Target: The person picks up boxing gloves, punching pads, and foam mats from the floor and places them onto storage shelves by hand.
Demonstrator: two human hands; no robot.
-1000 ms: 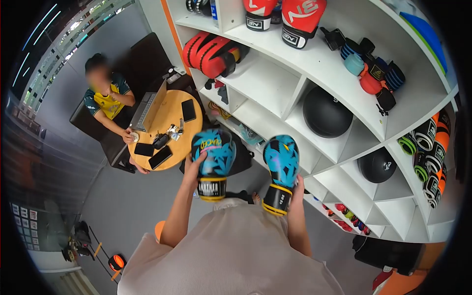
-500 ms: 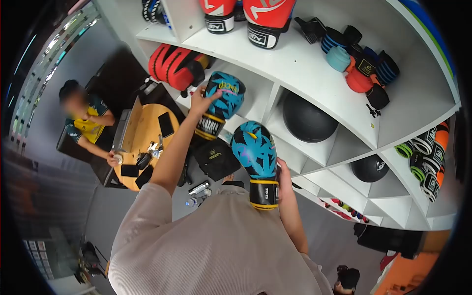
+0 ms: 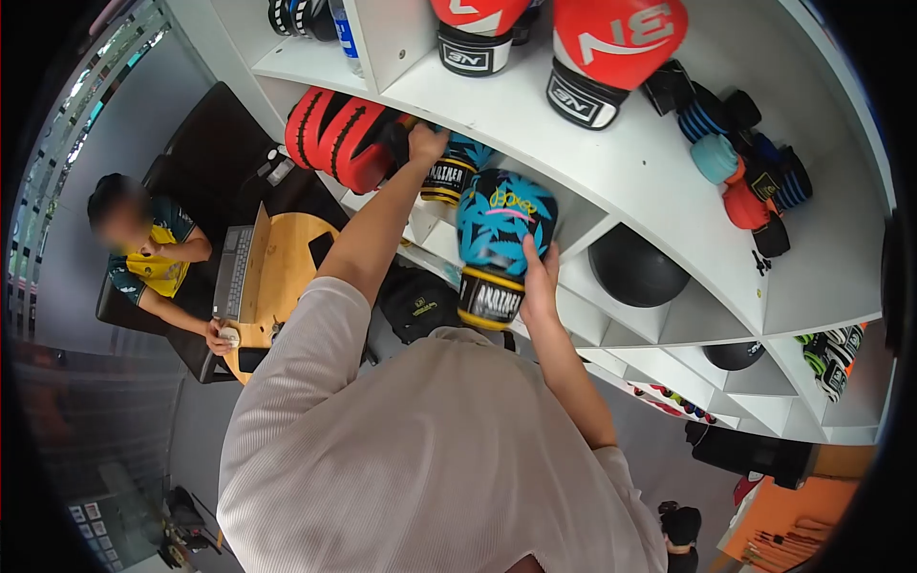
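Two blue-and-black patterned boxing gloves with yellow-edged black cuffs are in front of me. My left hand (image 3: 428, 143) grips the top of the farther boxing glove (image 3: 449, 180), which is partly inside a shelf compartment under the upper board; some of its fingers are hidden. In my right hand (image 3: 542, 277) is the nearer boxing glove (image 3: 506, 222), upright with its cuff down, held from its right side just outside the shelf. Red pads with black trim (image 3: 334, 138) lie in the same compartment, left of my left hand.
On the white shelf (image 3: 611, 158) above stand red boxing gloves (image 3: 616, 48), with rolled hand wraps (image 3: 745, 186) farther right. A black ball (image 3: 638, 265) sits in a lower compartment. To the left, a person (image 3: 158, 248) sits at a round wooden table (image 3: 287, 239) with a laptop (image 3: 244, 272).
My left hand has moved its glove rightward and up into the compartment. My right hand has raised the other glove toward the shelf, turning its lettered side to me. My view has shifted closer.
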